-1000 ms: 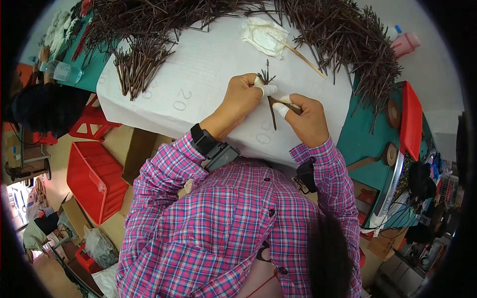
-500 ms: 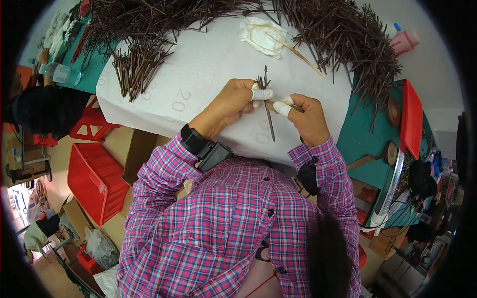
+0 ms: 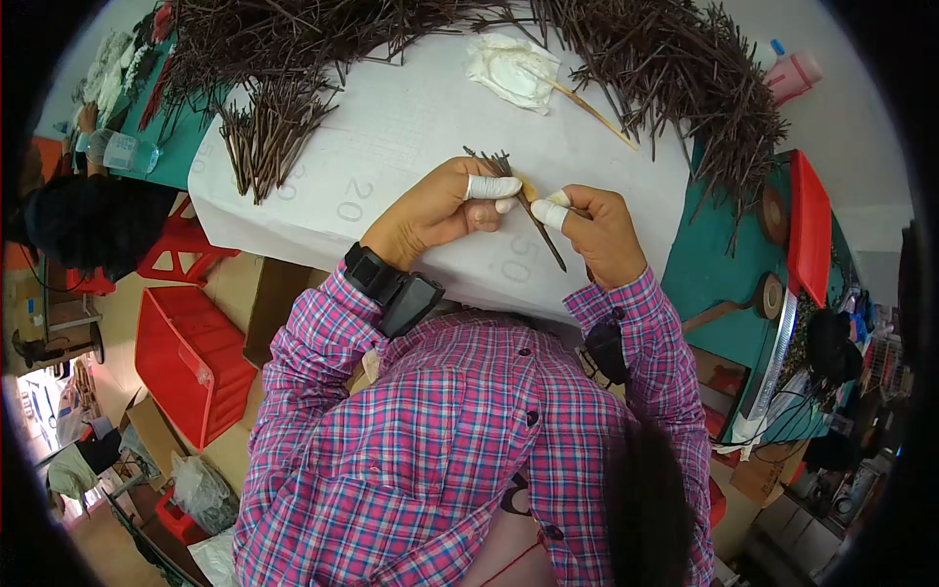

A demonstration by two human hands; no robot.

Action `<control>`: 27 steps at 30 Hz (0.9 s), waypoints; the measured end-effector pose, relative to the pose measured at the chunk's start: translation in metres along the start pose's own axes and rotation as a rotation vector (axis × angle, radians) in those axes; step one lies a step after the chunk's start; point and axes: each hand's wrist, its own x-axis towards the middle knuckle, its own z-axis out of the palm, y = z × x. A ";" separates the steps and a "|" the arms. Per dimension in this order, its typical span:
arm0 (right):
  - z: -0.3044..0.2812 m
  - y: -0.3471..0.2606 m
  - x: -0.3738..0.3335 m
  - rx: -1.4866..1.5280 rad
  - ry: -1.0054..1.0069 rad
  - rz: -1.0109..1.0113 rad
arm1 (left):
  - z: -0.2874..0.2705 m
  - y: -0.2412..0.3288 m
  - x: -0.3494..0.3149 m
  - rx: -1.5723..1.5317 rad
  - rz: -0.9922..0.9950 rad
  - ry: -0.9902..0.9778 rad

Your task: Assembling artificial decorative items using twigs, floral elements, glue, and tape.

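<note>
So the dark twig (image 3: 545, 243) is up in the air over the near part of the table, forked tips pointing away from the person and the bare stem slanting down toward them, a bit to the right. Left hand (image 3: 445, 210) has it pinched near the forked end, between thumb and a finger wearing a white finger wrap (image 3: 492, 188). Right hand (image 3: 608, 230) is just beside it, thumb and forefinger (wrapped in white too) pressed together on a little tan strip (image 3: 529, 184) that reaches across to the twig; can't really tell how much of it is tucked behind the fingers. Below them is a white sheet (image 3: 421, 127) covering the middle of the green table (image 3: 719, 313). A loose bunch of twigs (image 3: 272, 142) lies on the sheet off to the left, and big heaps of the same stuff run along the far side, with a right-hand heap (image 3: 685, 88) spilling past the sheet. Near that heap there's a crumpled white pad (image 3: 509, 76) with a thin wooden stick (image 3: 592, 108) lying partly on it. Over on the right are a brown roll (image 3: 769, 296) and a red tray (image 3: 808, 230). Down on the left, a red bin (image 3: 196, 367).
</note>
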 end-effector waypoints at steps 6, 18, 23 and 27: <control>0.005 0.003 0.000 -0.007 -0.035 -0.008 | 0.005 -0.001 0.000 -0.173 0.018 0.008; 0.007 0.004 -0.001 -0.073 0.076 -0.115 | 0.026 -0.019 0.001 0.254 0.219 0.354; -0.009 0.006 -0.001 -0.086 0.046 -0.143 | 0.022 -0.009 -0.001 0.308 0.157 0.300; -0.013 0.002 -0.003 -0.015 0.007 -0.052 | 0.023 -0.007 -0.001 0.320 0.124 0.235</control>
